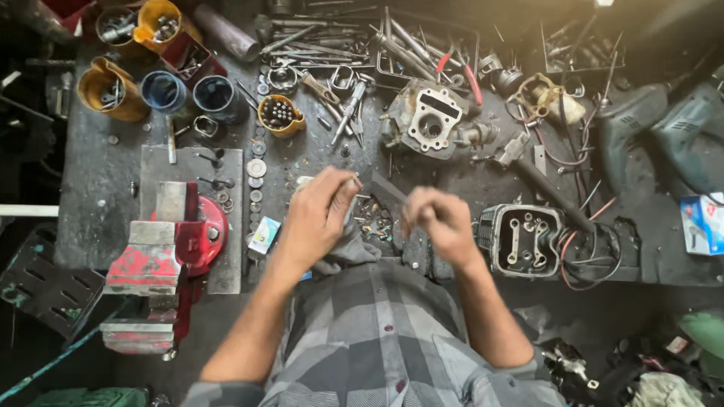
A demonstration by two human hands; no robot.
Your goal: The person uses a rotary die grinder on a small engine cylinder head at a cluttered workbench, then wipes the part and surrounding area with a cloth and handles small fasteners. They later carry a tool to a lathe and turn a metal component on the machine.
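Small white-blue box (264,234) beside left hand (317,218)

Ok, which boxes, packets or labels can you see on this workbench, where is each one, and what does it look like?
Small box: on the bench just right of the red vise, beside the left hand; flat, rectangular, white with blue.
Carton: at the bench's far right edge, below the grey power drill; boxy, white and light blue with a red mark, partly cut off.
No screens or signs show.
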